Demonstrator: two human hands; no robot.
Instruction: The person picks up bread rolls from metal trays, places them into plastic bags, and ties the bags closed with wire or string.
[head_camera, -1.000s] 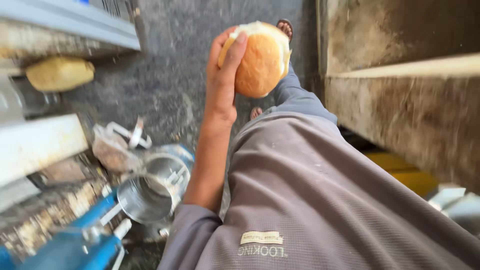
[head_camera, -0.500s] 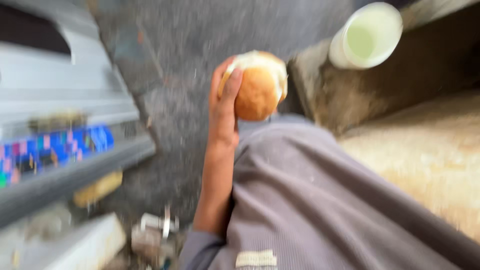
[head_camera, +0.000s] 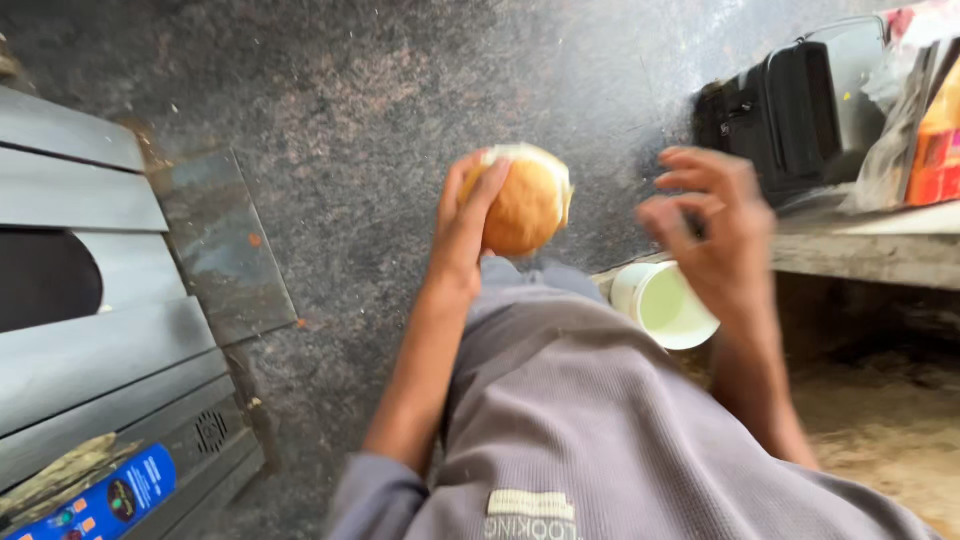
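Your left hand (head_camera: 465, 235) held a round bun (head_camera: 527, 200) up in front of you, above the dark speckled floor (head_camera: 350, 120). The bun looked golden-brown and smooth over its domed crust, with a paler, whitish edge showing along its top and right side. Your fingers wrapped the left side of it, the thumb and forefinger pressed against the crust, so the hand was closed around the bun rather than spread. The bun sat just above your grey knitted garment (head_camera: 600, 430), which filled the lower middle of the view.

Your right hand (head_camera: 715, 235) was raised to the right of the bun, well apart from it and holding nothing. Its fingers were loosely curled and parted, half open, and blurred. Just below that hand stood a white cup (head_camera: 660, 305) with a pale greenish inside, partly hidden by your wrist.

On a grey desk (head_camera: 870, 250) at the upper right rested a black case (head_camera: 775, 115) and, beside it, an orange packet (head_camera: 935, 140) in clear wrap. To your left stood a grey metal machine (head_camera: 90, 330) with a dark round opening and a blue label strip (head_camera: 105, 495) near its lower edge.
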